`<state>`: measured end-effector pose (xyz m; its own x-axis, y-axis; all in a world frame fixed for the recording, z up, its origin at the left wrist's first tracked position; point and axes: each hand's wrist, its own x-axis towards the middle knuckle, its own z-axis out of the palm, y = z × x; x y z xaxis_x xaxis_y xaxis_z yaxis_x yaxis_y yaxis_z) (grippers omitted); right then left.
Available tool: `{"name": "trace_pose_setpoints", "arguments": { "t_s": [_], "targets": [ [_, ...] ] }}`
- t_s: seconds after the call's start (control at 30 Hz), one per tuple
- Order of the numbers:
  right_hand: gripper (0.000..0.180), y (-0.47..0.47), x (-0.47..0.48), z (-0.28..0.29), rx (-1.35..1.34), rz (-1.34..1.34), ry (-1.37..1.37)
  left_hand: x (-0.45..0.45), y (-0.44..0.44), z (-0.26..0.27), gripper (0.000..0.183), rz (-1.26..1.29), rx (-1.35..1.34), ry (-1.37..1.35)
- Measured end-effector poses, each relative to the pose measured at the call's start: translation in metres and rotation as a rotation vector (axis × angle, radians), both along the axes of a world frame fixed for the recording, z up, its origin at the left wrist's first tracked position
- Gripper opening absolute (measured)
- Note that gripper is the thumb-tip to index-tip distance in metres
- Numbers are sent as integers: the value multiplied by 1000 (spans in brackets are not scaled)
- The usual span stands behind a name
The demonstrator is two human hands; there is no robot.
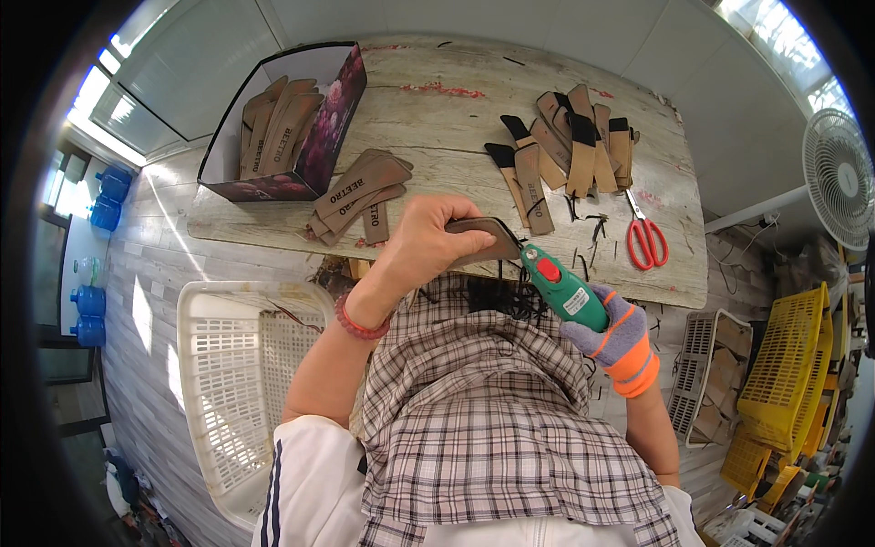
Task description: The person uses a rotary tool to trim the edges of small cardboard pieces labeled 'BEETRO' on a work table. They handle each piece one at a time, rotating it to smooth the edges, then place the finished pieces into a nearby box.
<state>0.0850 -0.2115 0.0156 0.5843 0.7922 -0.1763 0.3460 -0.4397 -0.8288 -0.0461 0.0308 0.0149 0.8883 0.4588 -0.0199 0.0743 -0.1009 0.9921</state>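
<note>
My bare left hand (425, 243) pinches a brown leather-like strip (484, 254) with a dark edge, thumb on top, above the table's near edge. In a grey and orange knit glove, my right hand (618, 335) grips a green handheld power cutter (573, 295) with a red switch. The cutter's head meets the strip's right end, where a thin black trimming hangs; the blade itself cannot be made out. Black scraps (502, 294) lie on the plaid apron (478, 424) below. Left of my left hand, lettered brown strips (359, 191) are fanned in a pile.
On the wooden table (437, 130) stand an open flowered box (345, 102) of strips and, at right, a heap of black-tipped strips (581, 140). Red-handled scissors (646, 239) lie near loose black trimmings. A white plastic basket (225, 383) stands left; a fan (844, 178) is at right.
</note>
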Motion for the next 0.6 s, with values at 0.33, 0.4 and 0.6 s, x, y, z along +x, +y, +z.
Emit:
{"name": "trace_pose_setpoints", "arguments": {
  "t_s": [0.33, 0.4, 0.6],
  "targets": [
    [56, 11, -4, 9, 10, 18, 43, 6, -2, -11, 8, -146, 77, 39],
    [55, 10, -3, 3, 48, -16, 55, 7, -3, -7, 8, -139, 12, 81],
    [51, 3, -1, -11, 80, -195, 144, 13, 10, -13, 9, 17, -23, 14]
  ]
}}
